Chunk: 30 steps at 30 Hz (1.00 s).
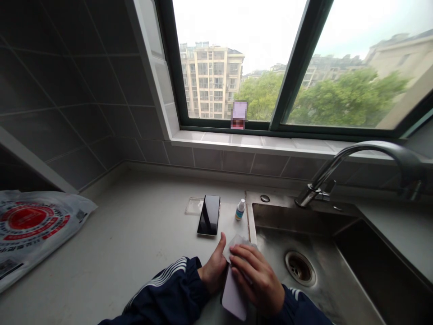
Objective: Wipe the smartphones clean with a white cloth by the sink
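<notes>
A light purple phone-shaped object (234, 295) is held low in front of me, close to the sink's left edge. My left hand (214, 271) grips its left side, with the thumb raised. Over its upper part lies my right hand (255, 275), fingers bent and pressed on a thin, pale, see-through sheet (239, 240). Beyond my hands a black phone (209, 215) rests on the counter, screen up, beside a clear case (194, 206). A small white bottle with a blue and yellow label (240, 210) stands upright to the phone's right.
A steel sink (270, 241) with a curved faucet (338, 158) is on the right. A white plastic bag with red print (30, 221) lies on the counter (135, 225) at the far left. Behind runs a window sill (250, 141).
</notes>
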### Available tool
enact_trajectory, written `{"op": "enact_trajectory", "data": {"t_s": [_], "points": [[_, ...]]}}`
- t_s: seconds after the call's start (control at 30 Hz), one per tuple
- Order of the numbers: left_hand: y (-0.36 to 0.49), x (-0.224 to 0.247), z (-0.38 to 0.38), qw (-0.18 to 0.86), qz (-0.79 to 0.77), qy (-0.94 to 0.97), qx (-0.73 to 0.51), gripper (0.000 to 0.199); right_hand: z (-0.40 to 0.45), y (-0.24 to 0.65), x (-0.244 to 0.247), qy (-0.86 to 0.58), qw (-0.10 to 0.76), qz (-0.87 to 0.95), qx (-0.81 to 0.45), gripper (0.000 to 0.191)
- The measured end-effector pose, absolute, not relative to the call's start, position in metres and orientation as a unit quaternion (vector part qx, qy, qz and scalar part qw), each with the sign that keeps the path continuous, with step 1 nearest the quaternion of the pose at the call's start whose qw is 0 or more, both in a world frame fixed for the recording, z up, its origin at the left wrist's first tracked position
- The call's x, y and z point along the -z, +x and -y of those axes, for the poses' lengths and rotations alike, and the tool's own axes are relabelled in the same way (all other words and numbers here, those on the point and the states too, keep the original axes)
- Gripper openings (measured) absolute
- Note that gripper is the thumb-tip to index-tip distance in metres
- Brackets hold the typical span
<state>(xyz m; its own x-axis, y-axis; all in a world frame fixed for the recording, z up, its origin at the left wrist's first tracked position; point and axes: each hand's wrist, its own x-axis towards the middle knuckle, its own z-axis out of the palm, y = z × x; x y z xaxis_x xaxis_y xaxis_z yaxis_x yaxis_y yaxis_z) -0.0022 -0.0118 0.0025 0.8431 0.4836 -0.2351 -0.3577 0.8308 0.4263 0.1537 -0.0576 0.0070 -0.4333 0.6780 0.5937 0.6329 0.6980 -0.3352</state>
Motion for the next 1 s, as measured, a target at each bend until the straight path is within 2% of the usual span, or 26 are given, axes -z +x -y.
{"op": "enact_trajectory", "data": {"t_s": [0.23,0.43,0.6,0.7,0.83,1.0], "points": [[-0.003,0.005,0.013,0.909,-0.247,0.253,-0.219,0.083,0.052,0.160,-0.002,-0.460,0.313,0.831,0.012,0.036],[-0.002,-0.004,0.013,0.901,-0.275,0.260,-0.214,0.085,0.051,0.160,0.003,-0.458,0.321,0.829,-0.014,0.038],[-0.003,-0.003,0.011,0.918,-0.208,0.234,-0.243,0.077,0.052,0.157,0.007,-0.441,0.296,0.847,-0.021,0.046],[-0.003,-0.002,0.009,0.929,-0.156,0.210,-0.261,0.080,0.054,0.155,0.003,-0.415,0.266,0.870,-0.022,0.049],[-0.002,0.002,0.009,0.943,-0.139,0.180,-0.244,0.086,0.057,0.155,-0.008,-0.396,0.270,0.877,-0.038,0.044],[-0.002,0.007,0.012,0.953,-0.122,0.153,-0.231,0.084,0.060,0.155,-0.016,-0.392,0.312,0.863,-0.061,0.036]]}}
